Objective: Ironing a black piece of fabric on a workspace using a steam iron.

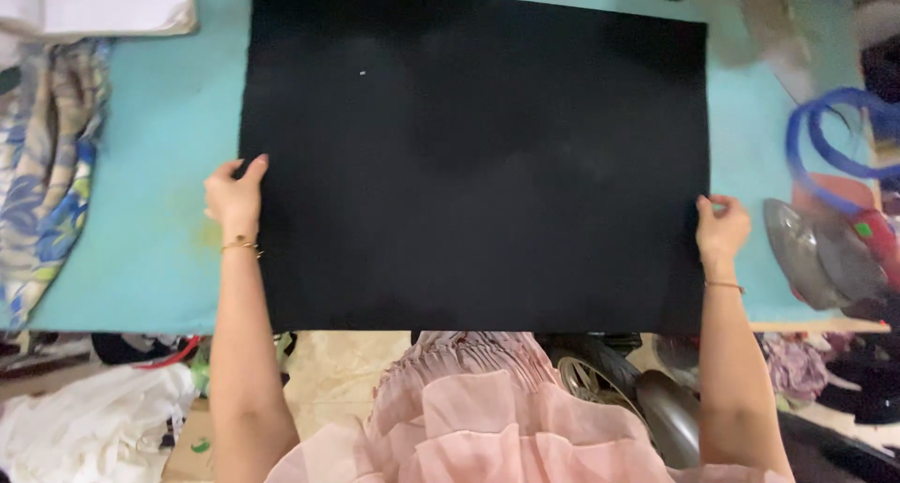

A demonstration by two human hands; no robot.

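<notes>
My left hand [234,197] and right hand [720,228] pinch the black felt sheet [473,155] at its 2 side edges; it seems light and floppy on the worktop [150,211].

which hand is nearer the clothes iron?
Right. The right hand grips the black fabric sheet's right edge, just left of the clothes iron; the left hand holds the opposite edge, far across.

Your way is open along the bare strip of counter [150,211] left of the black sheet [473,164]. At the left edge, patterned cloth [42,173] crowds you. At the right edge, an iron [820,253] and blue cord [834,136] block passage.
</notes>
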